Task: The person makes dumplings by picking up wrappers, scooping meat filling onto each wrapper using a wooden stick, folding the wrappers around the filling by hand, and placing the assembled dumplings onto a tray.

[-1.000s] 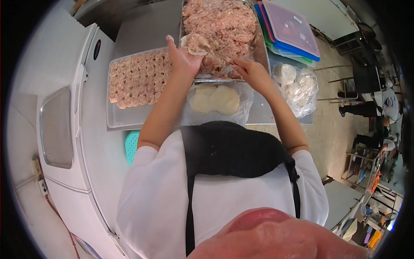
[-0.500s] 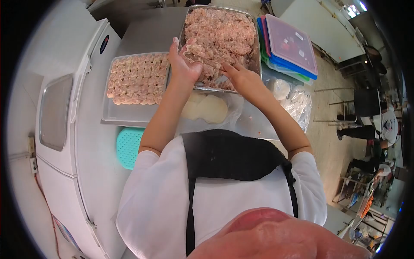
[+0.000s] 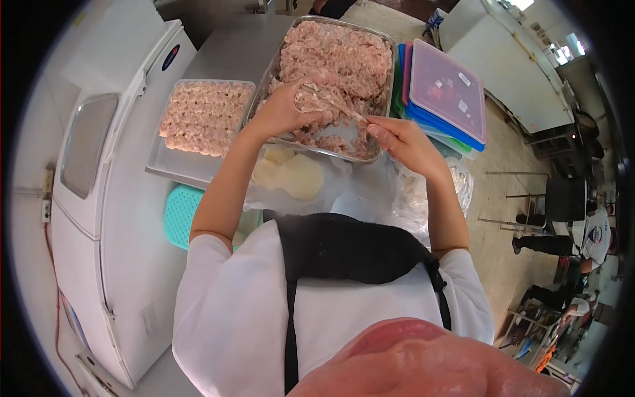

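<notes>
My left hand [image 3: 291, 109] is curled around a dumpling [image 3: 309, 99] of dough wrapper and ground meat, over the near left part of a metal pan [image 3: 387, 142]. My right hand [image 3: 400, 139] pinches a thin, meat-smeared spatula [image 3: 350, 114] whose far end reaches the dumpling. Pink ground meat [image 3: 334, 53] fills most of the pan, and its bottom shows through near the front. A stack of round dough wrappers [image 3: 301, 177] lies on plastic just in front of the pan. To the left, a tray [image 3: 182, 162] carries rows of open-topped dumplings [image 3: 205, 118].
Colored plastic lids [image 3: 446, 86] are stacked right of the pan. Clear plastic bags [image 3: 423, 192] lie below them. A turquoise perforated basket [image 3: 182, 215] sits by the table's near left edge, beside a white freezer [image 3: 142, 198]. People [image 3: 595, 238] are farther off at right.
My left hand has turned inward and closed around the dumpling. My right hand has moved right and slightly down with the spatula. The camera view has shifted a little.
</notes>
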Demonstrator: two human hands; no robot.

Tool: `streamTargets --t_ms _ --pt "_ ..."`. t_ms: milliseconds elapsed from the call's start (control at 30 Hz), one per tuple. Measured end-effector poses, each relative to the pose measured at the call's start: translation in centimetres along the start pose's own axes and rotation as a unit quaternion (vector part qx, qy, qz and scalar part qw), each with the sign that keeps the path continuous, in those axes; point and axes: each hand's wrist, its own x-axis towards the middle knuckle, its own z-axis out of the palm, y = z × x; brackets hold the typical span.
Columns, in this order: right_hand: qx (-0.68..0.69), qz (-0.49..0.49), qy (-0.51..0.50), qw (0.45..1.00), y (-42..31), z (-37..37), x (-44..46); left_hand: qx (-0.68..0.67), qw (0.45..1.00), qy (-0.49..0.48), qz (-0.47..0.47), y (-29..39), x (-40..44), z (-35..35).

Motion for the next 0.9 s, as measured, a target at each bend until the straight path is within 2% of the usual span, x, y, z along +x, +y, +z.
streamTargets --t_ms 67,100,167,267,300,400,433,467,533,567,667,700,767,800,833,900 --pt "-0.006 -0.07 0.013 0.997 1.2 0.9 0.2 -0.123 0.982 -0.109 -0.097 0.0 0.8 -0.2" --pt "-0.009 -0.106 0.019 0.994 1.8 1.3 0.3 -0.078 0.989 -0.112 -0.059 -0.2 0.9 -0.2" --pt "-0.009 -0.113 -0.009 0.994 3.0 1.6 0.7 0.012 0.993 -0.119 0.018 -0.7 0.6 -0.3" --pt "-0.055 -0.138 -0.038 0.988 5.8 0.7 2.8 0.126 0.99 -0.047 0.047 -1.9 -0.5 0.8" --pt "-0.077 -0.149 -0.044 0.985 6.4 0.3 3.2 0.106 0.994 -0.037 0.004 -3.3 -0.6 1.3" --pt "-0.27 -0.088 0.057 0.957 5.7 0.0 3.5 0.045 0.989 -0.001 -0.141 -5.7 -0.1 1.6" --pt "-0.275 -0.121 0.122 0.946 5.1 0.9 2.9 0.021 0.98 0.013 -0.198 -5.3 -0.2 1.6" --pt "-0.269 -0.143 0.116 0.945 4.9 1.9 3.1 -0.005 0.966 0.026 -0.256 -5.1 -0.4 1.6" --pt "-0.258 -0.18 0.102 0.944 5.3 4.1 3.1 0.025 0.972 -0.02 -0.233 -5.7 -0.5 1.1" --pt "-0.227 -0.156 0.1 0.956 8.6 5.5 4.1 0.038 0.973 -0.049 -0.22 -6.1 -0.6 0.9" --pt "-0.343 -0.063 0.009 0.937 11.7 3.5 4.0 0.065 0.966 0.01 -0.25 -10.4 -2.2 1.2" --pt "-0.314 -0.021 -0.013 0.949 10.0 2.5 3.2 0.026 0.967 0.007 -0.252 -8.3 -2.4 0.5" --pt "-0.273 -0.002 0.027 0.962 8.9 1.4 2.5 -0.058 0.966 0.003 -0.253 -1.5 -2.6 -1.2" --pt "-0.253 0.012 0.045 0.966 8.1 1.1 1.9 -0.074 0.975 0.024 -0.206 -1.0 -3.0 -1.3" --pt "-0.156 0.033 0.082 0.984 5.8 0.7 1.3 -0.091 0.982 0.048 -0.157 -0.7 -3.2 -1.4" --pt "-0.035 0.011 0.06 0.998 3.0 0.7 0.2 -0.043 0.995 0.059 -0.072 -1.0 -3.4 -1.8"
